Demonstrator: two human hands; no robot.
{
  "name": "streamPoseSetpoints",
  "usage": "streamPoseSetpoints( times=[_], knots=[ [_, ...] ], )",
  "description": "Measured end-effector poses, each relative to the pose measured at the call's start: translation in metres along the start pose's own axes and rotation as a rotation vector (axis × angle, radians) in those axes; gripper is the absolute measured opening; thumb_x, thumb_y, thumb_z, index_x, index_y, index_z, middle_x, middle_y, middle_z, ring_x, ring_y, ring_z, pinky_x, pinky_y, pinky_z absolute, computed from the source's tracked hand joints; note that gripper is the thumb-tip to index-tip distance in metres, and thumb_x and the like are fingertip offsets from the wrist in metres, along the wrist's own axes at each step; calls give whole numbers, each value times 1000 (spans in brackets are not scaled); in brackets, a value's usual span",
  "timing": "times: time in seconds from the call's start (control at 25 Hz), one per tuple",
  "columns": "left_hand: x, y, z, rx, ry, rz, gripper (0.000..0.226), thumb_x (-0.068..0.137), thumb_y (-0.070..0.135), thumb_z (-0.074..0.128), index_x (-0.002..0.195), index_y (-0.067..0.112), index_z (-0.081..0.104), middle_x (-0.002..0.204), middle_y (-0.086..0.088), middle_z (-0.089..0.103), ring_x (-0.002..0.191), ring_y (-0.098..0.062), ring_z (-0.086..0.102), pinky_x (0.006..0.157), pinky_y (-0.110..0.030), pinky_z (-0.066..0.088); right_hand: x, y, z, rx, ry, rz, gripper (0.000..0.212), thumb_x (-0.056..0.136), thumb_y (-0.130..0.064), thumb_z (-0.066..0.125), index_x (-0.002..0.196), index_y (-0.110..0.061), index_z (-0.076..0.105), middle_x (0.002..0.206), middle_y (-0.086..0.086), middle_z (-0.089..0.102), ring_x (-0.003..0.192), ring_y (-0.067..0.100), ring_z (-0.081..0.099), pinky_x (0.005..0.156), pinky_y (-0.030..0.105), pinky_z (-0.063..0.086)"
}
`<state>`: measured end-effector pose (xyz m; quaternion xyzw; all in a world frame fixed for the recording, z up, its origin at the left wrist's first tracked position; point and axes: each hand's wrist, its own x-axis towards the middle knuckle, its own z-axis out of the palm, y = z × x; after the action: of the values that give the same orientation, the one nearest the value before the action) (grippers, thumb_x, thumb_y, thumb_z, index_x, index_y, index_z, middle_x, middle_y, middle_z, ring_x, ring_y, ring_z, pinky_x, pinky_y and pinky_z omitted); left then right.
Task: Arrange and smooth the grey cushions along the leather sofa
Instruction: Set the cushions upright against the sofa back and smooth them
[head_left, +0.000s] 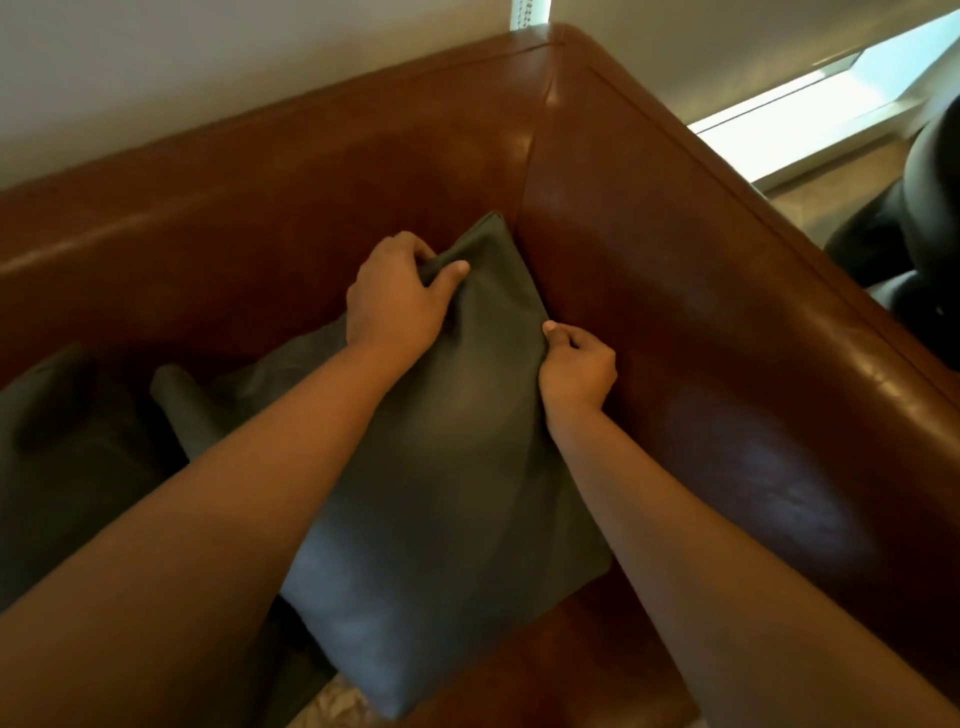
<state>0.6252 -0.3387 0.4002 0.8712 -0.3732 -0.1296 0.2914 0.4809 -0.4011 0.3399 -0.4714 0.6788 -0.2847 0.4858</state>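
Risk: cushion slumps out of sofa corner.
Now left hand bunches top edge, right hand pinches side edge; uneven tug could crease or tip it.

Pale wall, top left | bright window ledge, upper right | dark glossy rounded object, right edge, kind unclear | beige floor beside it.

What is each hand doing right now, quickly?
Left hand: closed, gripping the top edge of the grey cushion.
Right hand: closed, pinching the same cushion's right edge.
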Motion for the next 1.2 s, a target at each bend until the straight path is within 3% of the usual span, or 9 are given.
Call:
streamPoseSetpoints(
  times=[0.08,0.2,0.32,0.4,0.56,0.68,0.92,1.08,1.2],
  knots=[
    [-8,-17,-30,-5,-12,57,30,95,36,57,118,17,58,109,4,53,96,-12,53,86,-31,45,-2,-6,-7,-6,22,-120,20,98,-11,52,105,-16,70,100,1,69,84,15,63,75,23,47],
    [-28,-53,-68,47,3,25,24,97,24,55,118,15,59,113,-1,59,97,-11,54,84,-27,44,-19,-27,-12,15,-34,-630,21,94,-6,52,103,-21,64,102,-3,63,97,14,62,89,34,51],
    [-51,-77,-83,156,-12,-20,25,95,26,57,118,17,61,118,-2,60,96,-9,53,81,-24,41,-52,-65,10,-137,-317,-1163,19,94,-7,53,106,-12,66,106,3,63,101,19,59,90,29,48],
    [-62,-86,-85,235,-41,-67,33,95,33,58,122,16,61,124,-2,59,103,-15,56,81,-27,43,-72,-91,33,-462,-556,-1364,23,97,-12,51,115,-16,65,115,2,63,110,20,55,95,35,45],
    [-68,-97,-83,383,-216,-227,33,99,33,50,124,13,59,120,-10,62,99,-26,60,77,-38,47,-68,-120,56,-1342,-783,-1294,41,100,-17,44,140,-23,47,147,1,44,139,26,33,118,56,12],
    [-66,-99,-78,575,-333,-190,23,101,21,44,115,13,60,104,-8,64,79,-23,52,68,-37,37,-55,-125,56,-1645,-822,-1185,42,103,-24,37,145,-20,43,150,5,41,140,30,31,116,65,-5],
    [-66,-108,-69,493,-306,-120,45,104,41,28,126,10,52,130,-14,51,116,-32,52,94,-44,37,-48,-126,55,-1734,-824,-1113,47,103,-32,35,150,-24,33,158,5,29,144,31,26,113,67,-12],
    [-68,-112,-68,458,-350,-135,47,99,57,28,99,17,52,101,-6,62,96,-26,58,88,-43,35,-39,-135,49,-1754,-927,-1005,54,102,-42,41,152,-28,28,155,4,34,143,32,30,114,65,-11],
    [-68,-106,-65,500,-206,-40,36,99,51,36,100,20,54,102,-4,62,100,-25,57,90,-43,31,-37,-142,46,-1647,-937,-1066,35,101,-34,50,135,-29,48,127,-2,56,130,30,44,117,60,1]
  ],
)
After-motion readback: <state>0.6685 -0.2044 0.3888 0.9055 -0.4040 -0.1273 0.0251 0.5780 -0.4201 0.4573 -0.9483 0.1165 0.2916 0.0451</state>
